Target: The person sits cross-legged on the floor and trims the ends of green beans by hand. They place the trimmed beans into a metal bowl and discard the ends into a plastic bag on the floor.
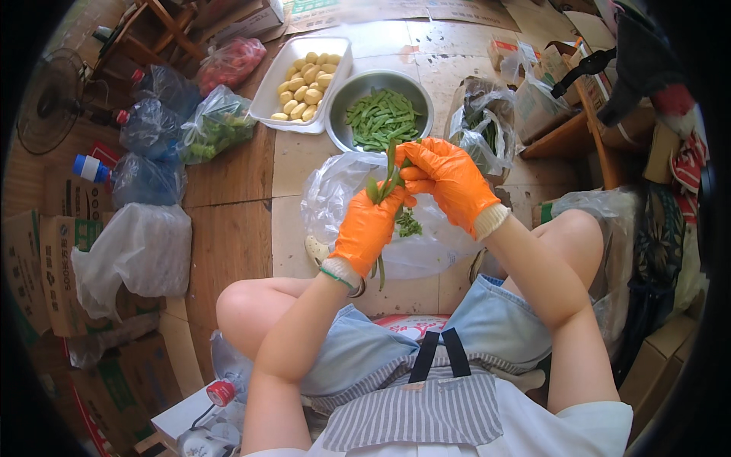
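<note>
My left hand [365, 228], in an orange glove over a knitted one, holds several flat green pods [390, 171]. Their ends stick up above the thumb, and others hang below the wrist. My right hand [448, 180], gloved alike, meets it with bent fingers pinching the upper part of a pod; its fingertips are partly hidden. Beneath both hands a clear plastic bag [322, 191] is spread on the floor, with small green scraps [409, 224] on it. Just beyond stands a steel bowl [425, 97] of green pods [382, 117].
A white tub [265, 91] of peeled potatoes [308, 85] adjoins the bowl. Leftward are bagged green vegetables [217, 125], large plastic bottles [149, 128] and cardboard boxes [63, 268]. To the right, a plastic-lined box [485, 128] stands by a wooden shelf [562, 137].
</note>
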The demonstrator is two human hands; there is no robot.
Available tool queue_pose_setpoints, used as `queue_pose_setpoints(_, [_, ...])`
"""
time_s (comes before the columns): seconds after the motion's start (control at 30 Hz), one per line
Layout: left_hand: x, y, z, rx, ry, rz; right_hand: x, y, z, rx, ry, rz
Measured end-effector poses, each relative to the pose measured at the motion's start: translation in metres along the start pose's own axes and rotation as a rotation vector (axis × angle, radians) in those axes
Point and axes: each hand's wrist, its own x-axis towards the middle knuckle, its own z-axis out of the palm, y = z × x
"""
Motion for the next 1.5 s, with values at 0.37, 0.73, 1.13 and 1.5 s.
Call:
queue_pose_setpoints(0.37, [0.012,-0.010,-0.033,-0.818,-0.073,-0.062,-0.013,0.005,0.009,-0.358,-0.163,-0.298])
queue_pose_setpoints(0.73, [0.007,0.004,-0.028,-0.464,0.017,0.015,0.052,-0.032,0.027,-0.992,0.097,-0.525])
queue_pose_setpoints(1.13, [0.002,-0.008,-0.010,-0.374,-0.250,0.002,-0.017,-0.029,0.035,-0.913,-0.177,0.039])
queue_pose_setpoints(1.5, [0.012,-0.003,0.004,-0.404,-0.057,0.071,-0.002,-0.009,0.007,-0.289,-0.007,-0.266])
